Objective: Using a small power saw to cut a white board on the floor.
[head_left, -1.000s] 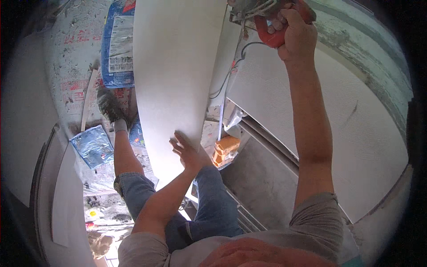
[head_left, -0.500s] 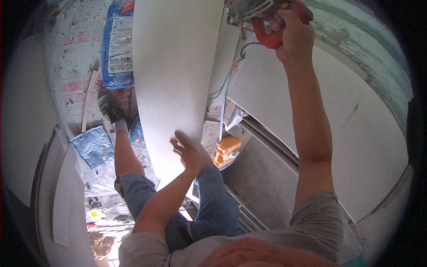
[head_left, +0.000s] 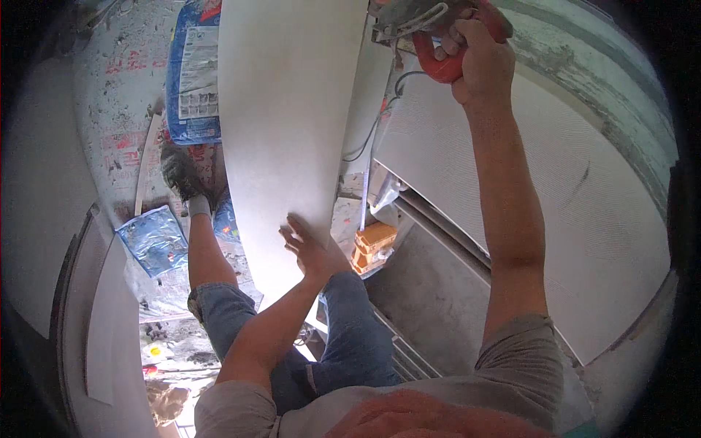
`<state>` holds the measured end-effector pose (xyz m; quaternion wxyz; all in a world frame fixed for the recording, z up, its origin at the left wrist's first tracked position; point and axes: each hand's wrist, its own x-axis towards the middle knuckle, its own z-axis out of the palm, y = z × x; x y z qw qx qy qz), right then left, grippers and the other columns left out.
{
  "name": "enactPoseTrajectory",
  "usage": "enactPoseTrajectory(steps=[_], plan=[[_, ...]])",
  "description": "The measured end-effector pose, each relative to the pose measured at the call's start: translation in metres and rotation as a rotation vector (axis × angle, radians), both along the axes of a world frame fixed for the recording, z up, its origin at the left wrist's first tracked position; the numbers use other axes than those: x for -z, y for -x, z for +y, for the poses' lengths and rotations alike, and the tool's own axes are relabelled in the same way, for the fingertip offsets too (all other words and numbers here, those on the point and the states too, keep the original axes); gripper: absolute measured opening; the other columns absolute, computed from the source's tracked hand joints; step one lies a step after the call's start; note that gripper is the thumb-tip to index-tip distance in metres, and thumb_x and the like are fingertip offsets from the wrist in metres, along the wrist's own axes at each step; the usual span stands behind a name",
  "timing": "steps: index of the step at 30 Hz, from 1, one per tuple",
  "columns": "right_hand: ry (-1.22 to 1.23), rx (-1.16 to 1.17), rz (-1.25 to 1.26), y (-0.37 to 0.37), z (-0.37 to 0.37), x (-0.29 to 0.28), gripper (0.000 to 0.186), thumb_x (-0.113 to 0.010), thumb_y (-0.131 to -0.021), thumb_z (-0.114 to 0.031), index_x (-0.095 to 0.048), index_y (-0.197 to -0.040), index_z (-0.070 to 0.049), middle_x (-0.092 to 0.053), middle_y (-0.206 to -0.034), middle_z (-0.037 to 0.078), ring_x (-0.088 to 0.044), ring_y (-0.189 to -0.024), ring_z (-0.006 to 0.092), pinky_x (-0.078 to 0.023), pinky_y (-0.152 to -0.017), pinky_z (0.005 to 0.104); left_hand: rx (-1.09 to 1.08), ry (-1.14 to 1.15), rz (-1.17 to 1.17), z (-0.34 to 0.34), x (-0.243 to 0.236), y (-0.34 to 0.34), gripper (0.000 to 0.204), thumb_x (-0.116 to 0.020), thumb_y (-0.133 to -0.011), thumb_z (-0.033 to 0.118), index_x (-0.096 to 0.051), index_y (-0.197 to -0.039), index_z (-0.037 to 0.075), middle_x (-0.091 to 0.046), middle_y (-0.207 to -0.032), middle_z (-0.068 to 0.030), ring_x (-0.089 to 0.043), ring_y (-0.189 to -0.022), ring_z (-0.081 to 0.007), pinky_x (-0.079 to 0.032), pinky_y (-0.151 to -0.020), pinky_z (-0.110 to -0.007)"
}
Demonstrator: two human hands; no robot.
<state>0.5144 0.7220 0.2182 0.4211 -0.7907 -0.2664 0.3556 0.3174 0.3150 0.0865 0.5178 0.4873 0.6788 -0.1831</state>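
Observation:
A long pale tile slab (head_left: 288,109) stretches away from my lap to the top of the view. My left hand (head_left: 308,257) lies on its near part with the fingers spread. At the upper right, my right hand (head_left: 488,69) is wrapped round the red looped handle of a circular saw (head_left: 412,20). The saw is at the slab's far right edge and partly cut off by the top of the view. Its blade does not show clearly. A dark cord (head_left: 385,109) hangs down beside the slab.
A blue bag (head_left: 193,128) lies left of the slab, near my shoe (head_left: 182,171) and a blue plastic packet (head_left: 155,241). An orange box (head_left: 374,244) sits to the right. A large ridged-back panel (head_left: 569,204) leans at the right; more panels (head_left: 109,321) stand at the left.
My right hand and the saw have shifted very slightly downward and to the left. My left hand stays in place on the slab.

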Motion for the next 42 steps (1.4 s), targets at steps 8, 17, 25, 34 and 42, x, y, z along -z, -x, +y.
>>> enactPoseTrajectory(steps=[8, 17, 25, 34, 42], plan=[[-0.101, -0.068, 0.038, -0.015, -0.011, 0.005, 0.014, -0.054, -0.078, 0.000, -0.063, -0.088, -0.003, -0.049, -0.065, 0.001, -0.050, -0.050, 0.0138, -0.043, -0.047, 0.0279, -0.137, 0.145, -0.021, 0.057, -0.039, -0.010, 0.079, -0.049, -0.095, 0.029, -0.008, -0.155, -0.001, -0.013, -0.162, -0.0185, -0.022, -0.145, -0.0457, -0.039, -0.110, -0.051], [-0.085, -0.130, 0.165, -0.028, -0.017, 0.014, 0.011, -0.059, -0.085, -0.004, -0.058, -0.096, -0.007, -0.052, -0.074, 0.002, -0.049, -0.063, 0.0140, -0.046, -0.057, 0.0345, -0.053, 0.015, -0.028, -0.002, 0.002, 0.002, 0.097, -0.061, -0.087, 0.039, -0.004, -0.156, 0.003, -0.014, -0.158, -0.0276, -0.022, -0.143, -0.0498, -0.037, -0.112, -0.054], [-0.048, -0.049, 0.017, -0.007, -0.016, 0.003, 0.008, -0.057, -0.077, -0.003, -0.062, -0.082, -0.005, -0.053, -0.064, 0.002, -0.051, -0.050, 0.0145, -0.044, -0.048, 0.0295, -0.177, -0.063, -0.050, 0.010, -0.011, -0.003, 0.096, -0.061, -0.088, 0.042, -0.003, -0.158, 0.011, -0.015, -0.157, -0.0291, -0.025, -0.141, -0.0525, -0.042, -0.108, -0.054], [0.011, 0.002, -0.005, 0.005, -0.015, -0.003, 0.004, -0.057, -0.077, -0.004, -0.061, -0.080, -0.004, -0.054, -0.062, 0.004, -0.052, -0.049, 0.0153, -0.044, -0.047, 0.0298, -0.224, 0.075, 0.088, 0.044, -0.037, -0.014, 0.086, -0.055, -0.091, 0.036, -0.007, -0.158, 0.014, -0.018, -0.157, -0.0266, -0.034, -0.138, -0.0500, -0.048, -0.101, -0.053], [-0.044, -0.078, 0.152, -0.024, -0.025, 0.010, 0.013, -0.059, -0.084, -0.003, -0.058, -0.096, -0.006, -0.051, -0.071, 0.003, -0.049, -0.059, 0.0144, -0.046, -0.055, 0.0345, -0.188, -0.003, 0.051, 0.009, -0.008, -0.011, 0.090, -0.058, -0.088, 0.031, -0.005, -0.158, 0.012, -0.020, -0.155, -0.0296, -0.033, -0.139, -0.0487, -0.046, -0.106, -0.050]])
